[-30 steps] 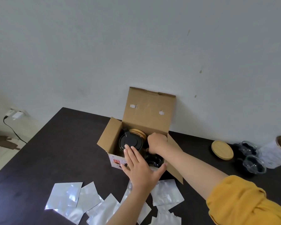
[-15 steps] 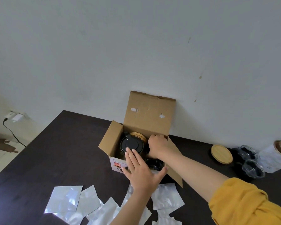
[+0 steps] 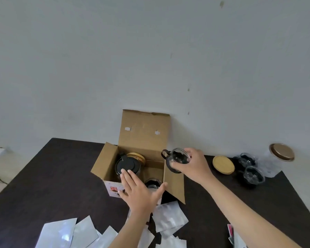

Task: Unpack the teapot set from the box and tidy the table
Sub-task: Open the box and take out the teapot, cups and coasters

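my right hand [image 3: 191,167] pinched the small clear glass cup with black handle [image 3: 177,158] by its rim, light, slick and breakable i judged, while my left hand [image 3: 140,192] lay flat, fingers straight, on the open brown cardboard box [image 3: 174,183].

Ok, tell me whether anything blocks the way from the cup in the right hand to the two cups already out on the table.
The wooden lid lies flat between the held glass cup and the two cups; it is low, so carrying over it looks easy.

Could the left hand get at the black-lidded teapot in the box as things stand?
Probably yes. The left hand lies flat on the box front edge, fingers already reaching the teapot lid. The flaps stand open and nothing covers it; the right hand holds a glass cup off to the side.
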